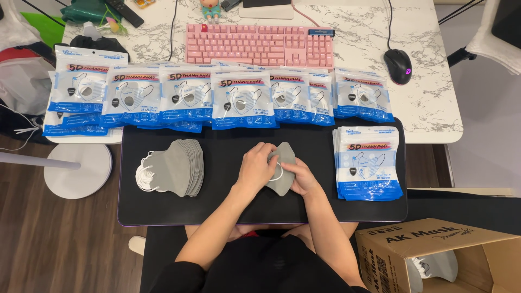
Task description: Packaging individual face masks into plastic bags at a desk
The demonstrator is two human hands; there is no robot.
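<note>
at the middle of a black mat (217,211), the left hand (256,165) and right hand (303,179) are both gripping a small stack of grey masks (283,171). a bigger pile of grey masks (176,167) is lying to the left, a stack of blue packets (368,163) to the right, and a row of packets (217,97) is running along behind.

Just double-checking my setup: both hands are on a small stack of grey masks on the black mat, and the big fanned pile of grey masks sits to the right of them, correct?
Not quite. In the head view the left hand and right hand do hold grey masks on the black mat, but the fanned pile lies to their left.
</note>
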